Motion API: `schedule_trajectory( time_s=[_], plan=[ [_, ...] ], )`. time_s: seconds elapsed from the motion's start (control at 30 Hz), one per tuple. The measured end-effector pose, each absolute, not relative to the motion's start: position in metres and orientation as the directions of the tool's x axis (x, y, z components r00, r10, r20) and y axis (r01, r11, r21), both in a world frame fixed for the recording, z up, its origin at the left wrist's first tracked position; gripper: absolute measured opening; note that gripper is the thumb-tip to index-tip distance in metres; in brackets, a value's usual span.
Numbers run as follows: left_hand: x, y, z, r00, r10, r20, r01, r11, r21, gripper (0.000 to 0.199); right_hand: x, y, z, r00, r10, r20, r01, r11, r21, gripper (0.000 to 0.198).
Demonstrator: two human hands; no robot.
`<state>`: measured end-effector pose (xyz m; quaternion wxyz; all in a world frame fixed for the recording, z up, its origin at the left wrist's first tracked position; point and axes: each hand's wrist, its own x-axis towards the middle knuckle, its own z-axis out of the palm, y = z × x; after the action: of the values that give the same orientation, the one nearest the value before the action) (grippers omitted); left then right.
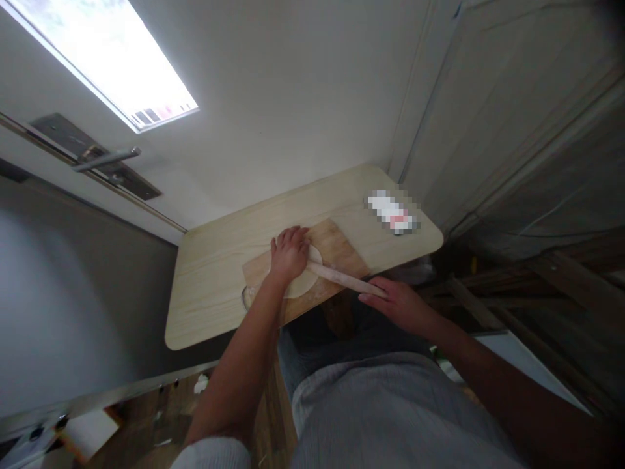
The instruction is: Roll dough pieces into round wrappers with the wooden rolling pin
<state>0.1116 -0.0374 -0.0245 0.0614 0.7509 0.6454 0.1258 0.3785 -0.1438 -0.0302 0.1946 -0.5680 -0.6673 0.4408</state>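
A round, flat sheet of dough [303, 284] lies on a wooden board [346, 251]. Across its right part runs a slim wooden rolling pin [344, 279]. My right hand [398, 301] is closed around the near right end of the pin, just off the board's edge. Over the dough rests my left hand [289, 253], palm down, with its fingers stretched out and a little apart. The pin's far end meets the side of the left palm; whether it continues underneath is hidden. Pale flour dusts the board around the dough.
The board sits on a light wood table [209, 280] against a white door with a metal handle [107, 158]. A blurred-out phone-like object [390, 212] lies at the table's right end. A metal ring [245, 298] shows at the board's left corner.
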Motion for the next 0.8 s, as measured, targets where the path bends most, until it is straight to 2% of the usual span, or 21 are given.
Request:
schedule_trajectory(
  time_s=[0.27, 0.47, 0.8],
  plan=[
    [0.120, -0.018, -0.023, 0.162, 0.986, 0.030, 0.951, -0.164, 0.263, 0.044, 0.384, -0.141, -0.036, -0.264, 0.933, -0.246, 0.587, -0.048, -0.808, 0.042],
    [0.134, -0.004, -0.018, 0.171, 0.984, 0.052, 0.945, -0.179, 0.272, 0.046, 0.388, -0.135, -0.037, -0.201, 0.943, -0.266, 0.555, -0.114, -0.824, 0.048],
    [0.134, -0.004, -0.021, 0.174, 0.982, 0.068, 0.945, -0.186, 0.270, 0.046, 0.383, -0.142, -0.039, -0.212, 0.942, -0.260, 0.527, -0.114, -0.842, 0.047]
  ],
)
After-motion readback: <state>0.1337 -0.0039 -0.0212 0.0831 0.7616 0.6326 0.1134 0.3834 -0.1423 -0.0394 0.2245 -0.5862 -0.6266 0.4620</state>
